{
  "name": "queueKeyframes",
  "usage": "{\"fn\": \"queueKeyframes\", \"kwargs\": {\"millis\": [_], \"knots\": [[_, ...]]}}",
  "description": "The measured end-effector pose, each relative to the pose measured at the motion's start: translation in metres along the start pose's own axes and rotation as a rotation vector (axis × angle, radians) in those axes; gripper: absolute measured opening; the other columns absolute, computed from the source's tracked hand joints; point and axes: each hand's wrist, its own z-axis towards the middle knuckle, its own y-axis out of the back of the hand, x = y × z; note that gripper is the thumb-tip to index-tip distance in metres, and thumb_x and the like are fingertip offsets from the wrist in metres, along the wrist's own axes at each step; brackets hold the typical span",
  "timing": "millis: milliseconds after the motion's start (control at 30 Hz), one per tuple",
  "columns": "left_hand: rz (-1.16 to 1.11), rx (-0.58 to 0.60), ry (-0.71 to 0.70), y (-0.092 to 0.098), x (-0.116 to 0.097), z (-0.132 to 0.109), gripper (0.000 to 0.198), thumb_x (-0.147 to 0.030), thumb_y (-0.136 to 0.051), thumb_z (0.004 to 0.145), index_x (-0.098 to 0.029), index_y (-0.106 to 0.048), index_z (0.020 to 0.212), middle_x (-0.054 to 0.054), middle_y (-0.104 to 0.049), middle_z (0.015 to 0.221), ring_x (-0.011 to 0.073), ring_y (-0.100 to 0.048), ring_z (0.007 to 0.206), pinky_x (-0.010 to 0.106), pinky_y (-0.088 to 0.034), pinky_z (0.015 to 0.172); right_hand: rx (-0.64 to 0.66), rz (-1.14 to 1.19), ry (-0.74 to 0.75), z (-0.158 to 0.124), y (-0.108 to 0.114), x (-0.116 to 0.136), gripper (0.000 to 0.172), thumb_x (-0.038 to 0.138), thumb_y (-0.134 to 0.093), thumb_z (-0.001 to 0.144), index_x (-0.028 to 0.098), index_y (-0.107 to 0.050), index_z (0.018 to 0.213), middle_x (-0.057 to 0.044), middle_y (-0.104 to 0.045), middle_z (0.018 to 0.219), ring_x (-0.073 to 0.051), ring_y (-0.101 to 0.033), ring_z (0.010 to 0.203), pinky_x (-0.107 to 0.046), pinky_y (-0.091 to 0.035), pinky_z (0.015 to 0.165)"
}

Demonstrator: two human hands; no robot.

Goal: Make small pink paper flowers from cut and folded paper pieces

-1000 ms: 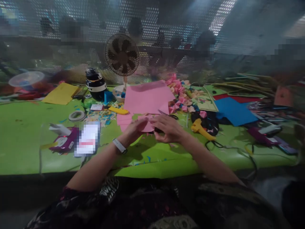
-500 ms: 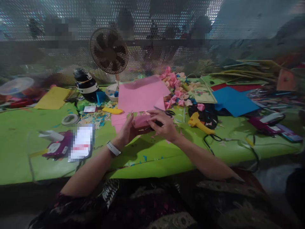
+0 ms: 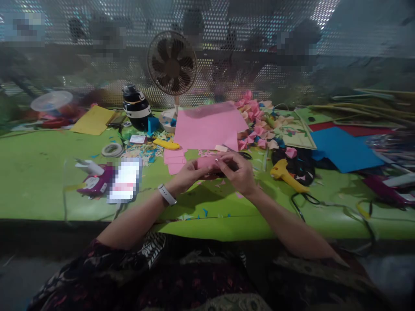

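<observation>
Both hands meet over the green table in front of me, around a small piece of pink paper [image 3: 206, 163]. My left hand [image 3: 188, 175] grips the paper's left side, thumb along its near edge. On the right side, my right hand [image 3: 238, 172] pinches the paper with bent fingers. Something dark shows just under the paper; I cannot make out what it is. Beyond my right hand lie scissors [image 3: 245, 155] with dark handles, partly hidden, beside a small whitish block [image 3: 221, 148]. Cut pink sheets [image 3: 174, 160] lie beyond my left hand.
A large pink sheet [image 3: 209, 125] lies ahead, with folded paper flowers [image 3: 253, 112] to its right. Left are a yellow cutter [image 3: 166, 144], a tape roll [image 3: 112, 150] and a phone [image 3: 125, 179]. A yellow glue gun [image 3: 289, 177] lies right. A fan [image 3: 171, 65] stands behind.
The view has swung left, so the table's things sit farther right. My left fingers have closed in around the pink paper, and my right hand's fingers have shifted along its edge.
</observation>
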Motion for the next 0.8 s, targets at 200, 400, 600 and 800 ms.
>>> {"fn": "queueKeyframes", "kwargs": {"millis": [200, 400, 600, 800], "knots": [[-0.053, 0.012, 0.034, -0.0019, -0.0018, 0.0000, 0.041, -0.042, -0.083, 0.075, -0.014, -0.076, 0.105, 0.014, -0.077, 0.108, 0.0253, -0.074, 0.100, 0.040, -0.059, 0.093, 0.004, 0.038, -0.049, -0.0014, -0.0011, -0.0010, 0.013, 0.035, -0.067, 0.089, 0.023, -0.066, 0.089, -0.004, -0.072, 0.089, -0.018, -0.069, 0.082, -0.035, -0.058, 0.077], [-0.066, 0.000, 0.061, -0.0042, -0.0039, -0.0016, 0.044, -0.044, -0.084, 0.074, -0.013, -0.076, 0.104, 0.015, -0.077, 0.107, 0.0262, -0.074, 0.102, 0.040, -0.058, 0.094, 0.009, 0.113, -0.083, -0.0009, -0.0016, -0.0013, 0.017, 0.036, -0.070, 0.088, 0.022, -0.065, 0.092, -0.003, -0.071, 0.086, -0.016, -0.068, 0.076, -0.032, -0.058, 0.072], [-0.079, 0.009, 0.072, -0.0047, -0.0038, -0.0009, 0.038, -0.042, -0.083, 0.075, -0.014, -0.077, 0.101, 0.013, -0.078, 0.103, 0.0219, -0.075, 0.095, 0.036, -0.058, 0.092, 0.000, 0.110, -0.097, -0.0015, -0.0031, -0.0033, 0.018, 0.038, -0.070, 0.087, 0.022, -0.064, 0.092, -0.003, -0.071, 0.087, -0.016, -0.067, 0.075, -0.032, -0.057, 0.072], [-0.111, 0.005, 0.054, -0.0025, -0.0008, -0.0004, 0.040, -0.044, -0.085, 0.072, -0.015, -0.077, 0.098, 0.011, -0.079, 0.099, 0.0204, -0.076, 0.091, 0.036, -0.059, 0.091, 0.018, 0.087, -0.146, -0.0024, -0.0031, -0.0047, 0.023, 0.043, -0.069, 0.087, 0.021, -0.064, 0.093, -0.004, -0.070, 0.087, -0.016, -0.066, 0.074, -0.033, -0.056, 0.073]]}}
